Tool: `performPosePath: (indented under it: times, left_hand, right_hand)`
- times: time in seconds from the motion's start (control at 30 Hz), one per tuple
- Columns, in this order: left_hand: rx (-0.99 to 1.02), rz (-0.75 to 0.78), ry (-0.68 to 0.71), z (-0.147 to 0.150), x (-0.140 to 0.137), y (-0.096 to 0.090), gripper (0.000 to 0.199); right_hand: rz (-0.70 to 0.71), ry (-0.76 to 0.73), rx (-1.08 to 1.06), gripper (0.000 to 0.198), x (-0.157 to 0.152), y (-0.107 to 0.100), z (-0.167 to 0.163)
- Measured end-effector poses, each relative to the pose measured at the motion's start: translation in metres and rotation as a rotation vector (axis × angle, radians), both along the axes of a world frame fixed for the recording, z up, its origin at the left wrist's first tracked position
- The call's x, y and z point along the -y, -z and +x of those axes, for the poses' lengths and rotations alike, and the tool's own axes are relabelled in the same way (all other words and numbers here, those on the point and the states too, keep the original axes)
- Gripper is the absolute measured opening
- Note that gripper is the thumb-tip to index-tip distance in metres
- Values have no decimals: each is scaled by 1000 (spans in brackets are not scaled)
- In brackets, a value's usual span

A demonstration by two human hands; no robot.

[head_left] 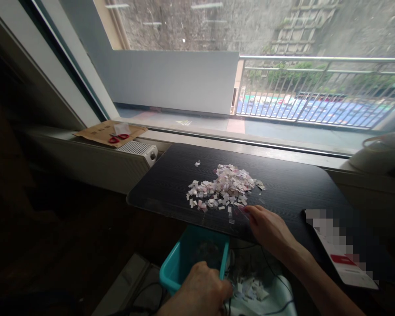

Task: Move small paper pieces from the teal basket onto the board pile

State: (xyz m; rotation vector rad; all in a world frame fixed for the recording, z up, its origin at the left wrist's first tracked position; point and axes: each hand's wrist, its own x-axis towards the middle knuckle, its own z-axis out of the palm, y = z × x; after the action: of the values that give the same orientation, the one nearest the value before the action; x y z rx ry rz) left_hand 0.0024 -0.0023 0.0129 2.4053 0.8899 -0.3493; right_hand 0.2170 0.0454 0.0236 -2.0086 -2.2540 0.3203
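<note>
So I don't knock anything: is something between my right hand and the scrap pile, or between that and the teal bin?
Nothing visible stands between your right hand and the scrap pile; it's at the pile's near edge. Toward the bin, only the near edge of the table comes between; your left hand is nearer you.

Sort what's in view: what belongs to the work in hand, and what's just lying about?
Likely in use:
small pale pieces by right hand
black table
turquoise bin by left hand
pale container

Likely lying about:
red-handled scissors
brown envelope
flat item at right
</note>
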Motion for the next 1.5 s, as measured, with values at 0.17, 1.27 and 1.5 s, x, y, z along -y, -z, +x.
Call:
performPosePath:
  times: [0.17,1.27,1.5]
  left_hand:
    - [-1,-19,16,1,1,-1,12]
    - [-16,79,143,23,1,-16,12]
    - [-7,49,-2,8,4,-3,12]
  right_hand:
    - [-32,-94,-60,35,6,-1,-4]
    - [-20,-237,-324,28,16,1,-30]
    - [33,-24,-190,32,-12,6,1]
